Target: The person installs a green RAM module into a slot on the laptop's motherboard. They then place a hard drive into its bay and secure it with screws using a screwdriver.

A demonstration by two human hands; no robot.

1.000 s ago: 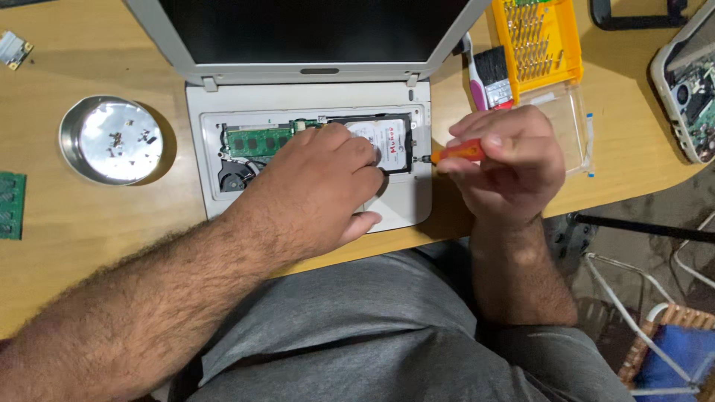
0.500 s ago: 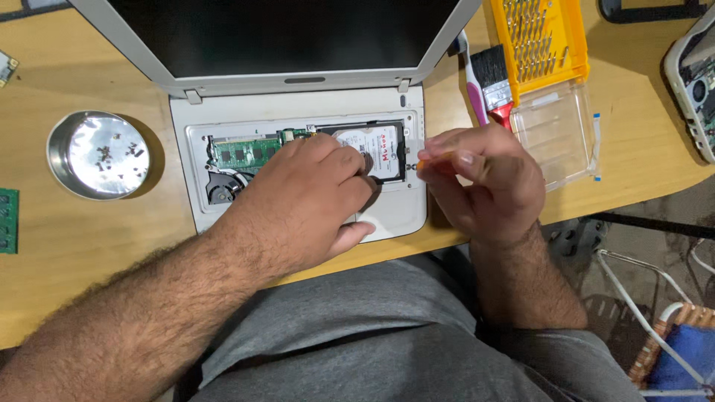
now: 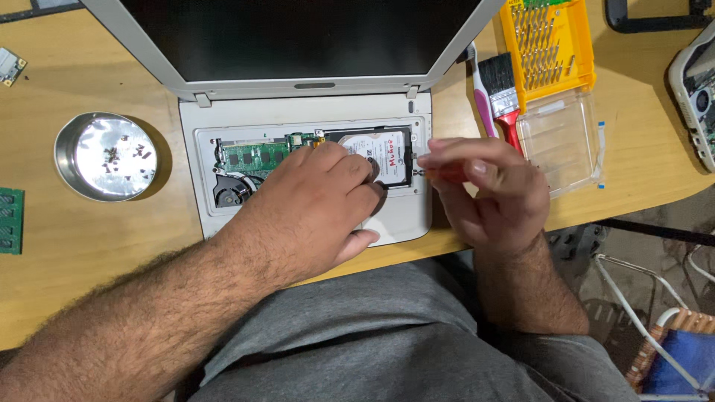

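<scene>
The hard drive (image 3: 383, 152) lies flat in its bay at the right of the opened laptop base (image 3: 313, 216), beside a green memory board (image 3: 257, 156) and a fan (image 3: 227, 192). It looks rigid, fairly light and sensitive to knocks, so its metal side edges seem the safest grip, away from the label. The left hand (image 3: 313, 212) rests on the bay, fingers bent, tips touching the drive's left edge. The right hand (image 3: 488, 193) pinches a small orange screwdriver (image 3: 443, 173), tip at the bay's right rim. Room is tight: the lid hinge stands just behind, the desk edge (image 3: 596, 212) near, and a brush (image 3: 499, 93), bit case (image 3: 547, 45) and steel dish (image 3: 112, 156) flank the laptop.
</scene>
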